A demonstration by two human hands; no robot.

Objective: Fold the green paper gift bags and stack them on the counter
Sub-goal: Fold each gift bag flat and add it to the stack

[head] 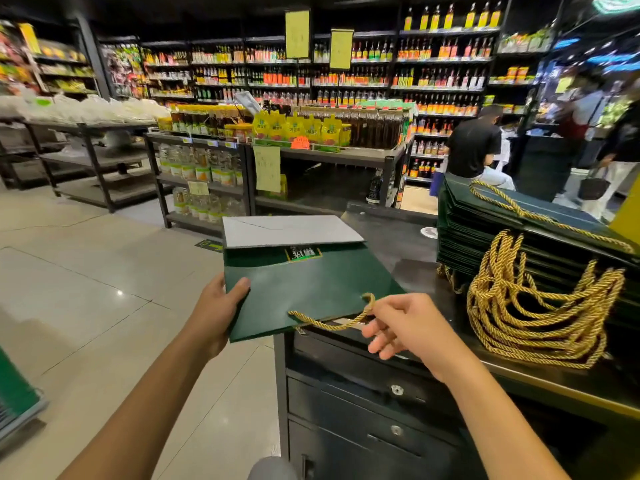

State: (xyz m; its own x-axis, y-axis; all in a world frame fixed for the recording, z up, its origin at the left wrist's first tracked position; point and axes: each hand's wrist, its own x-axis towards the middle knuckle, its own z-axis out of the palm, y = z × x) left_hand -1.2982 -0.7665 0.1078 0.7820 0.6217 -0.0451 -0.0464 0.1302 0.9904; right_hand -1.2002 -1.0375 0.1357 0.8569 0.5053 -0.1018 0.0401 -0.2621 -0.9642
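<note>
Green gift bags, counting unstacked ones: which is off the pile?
The bag gripped by the left hand, right hand pinching its gold handle; the stack holds the others.

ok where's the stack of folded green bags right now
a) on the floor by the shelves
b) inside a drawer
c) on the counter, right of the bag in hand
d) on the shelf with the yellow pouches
c: the stack of folded bags sits on the counter, to the right of the held bag that the left hand grips.
</note>
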